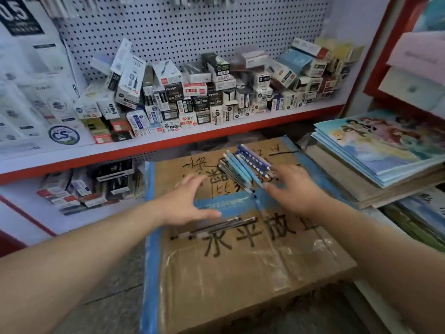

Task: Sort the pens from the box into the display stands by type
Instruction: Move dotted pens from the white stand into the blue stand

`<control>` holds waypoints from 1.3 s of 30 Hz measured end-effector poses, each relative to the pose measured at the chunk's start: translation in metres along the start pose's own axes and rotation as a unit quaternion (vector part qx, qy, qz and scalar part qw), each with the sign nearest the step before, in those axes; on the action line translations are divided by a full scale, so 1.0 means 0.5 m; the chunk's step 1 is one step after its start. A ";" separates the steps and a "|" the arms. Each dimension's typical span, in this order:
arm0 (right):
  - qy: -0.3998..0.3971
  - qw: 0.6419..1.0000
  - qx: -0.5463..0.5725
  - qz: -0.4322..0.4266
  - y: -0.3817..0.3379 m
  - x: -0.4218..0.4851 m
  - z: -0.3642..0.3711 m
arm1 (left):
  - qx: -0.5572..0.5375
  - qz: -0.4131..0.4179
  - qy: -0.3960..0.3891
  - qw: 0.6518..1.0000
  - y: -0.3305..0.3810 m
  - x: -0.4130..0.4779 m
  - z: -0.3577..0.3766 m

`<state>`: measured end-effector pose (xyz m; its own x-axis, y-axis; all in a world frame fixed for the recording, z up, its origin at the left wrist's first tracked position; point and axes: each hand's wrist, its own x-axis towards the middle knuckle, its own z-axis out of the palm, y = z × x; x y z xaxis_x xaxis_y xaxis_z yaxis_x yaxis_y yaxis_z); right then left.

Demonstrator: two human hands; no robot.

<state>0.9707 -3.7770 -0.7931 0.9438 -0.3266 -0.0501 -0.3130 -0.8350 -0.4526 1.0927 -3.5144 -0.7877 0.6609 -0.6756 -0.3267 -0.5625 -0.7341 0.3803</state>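
Boxes of pens (192,92) fill the shelf (168,141) behind the big cardboard box (240,273), which is my landmark. More small boxes (84,186) sit on the low shelf to the left of the cardboard box.

I see my left hand (185,203) over the left part of the cardboard box top. It is open, with the fingers spread, and it grips nothing. Just under its thumb, toward me, lie some dark thin pens (216,227) in a bunch on the box top. I cannot tell if the thumb touches them.

A blue tape strip (231,206) runs across the cardboard box between my two hands. Black writing is drawn on the brown top.

Further back on the box top lies a bunch of blue pens (248,165). Some are light blue and some are dark blue with white dots. One dark pen lies at the left edge of that bunch.

My right hand (293,189) is over the right part of the cardboard box. It is open and flat, with the fingers lying on the near ends of the blue pens. It does not close around any pen.

To the right of the cardboard box is a stack of picture books (385,150).
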 end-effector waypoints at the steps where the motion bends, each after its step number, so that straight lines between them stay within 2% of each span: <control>1: 0.001 1.000 -0.010 -0.009 -0.006 0.042 0.003 | 0.021 0.016 -0.026 0.999 -0.005 0.016 0.000; 3: -0.010 0.999 -0.033 -0.014 -0.018 0.122 0.011 | 0.063 0.054 -0.064 0.994 -0.009 0.029 0.012; 5: -0.031 0.998 -0.047 -0.015 -0.026 0.187 0.023 | 0.076 0.077 -0.065 0.992 -0.014 0.031 0.030; 10: -0.080 0.988 -0.112 -0.071 -0.033 0.249 0.071 | 0.078 0.062 0.023 0.995 -0.044 0.059 0.028; 13: -0.077 0.982 -0.123 -0.121 -0.037 0.234 0.077 | 0.064 0.051 0.044 0.996 -0.049 0.073 0.021; 17: -0.092 0.974 -0.071 -0.193 -0.049 0.178 0.074 | 0.047 0.051 0.050 0.996 -0.045 0.068 0.034; 22: -0.095 0.972 0.000 -0.217 -0.068 0.121 0.076 | 0.032 0.053 0.056 0.997 -0.039 0.060 0.037; 29: -0.095 0.964 -0.016 -0.249 -0.055 0.044 0.085 | 0.003 0.086 0.067 0.994 -0.015 0.030 0.057; 35: -0.057 0.971 -0.010 -0.233 -0.058 0.018 0.074 | 0.025 0.093 0.080 0.992 0.006 0.015 0.066; 39: 0.005 0.986 0.021 -0.168 -0.041 -0.004 0.025 | 0.035 0.091 0.084 0.992 0.022 0.018 0.055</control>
<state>0.9764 -3.7538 -0.7948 0.9922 -0.0402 0.1182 0.0215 -0.8776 -0.4789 1.0787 -3.5304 -0.8103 0.6154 -0.7810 -0.1064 -0.7098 -0.6078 0.3560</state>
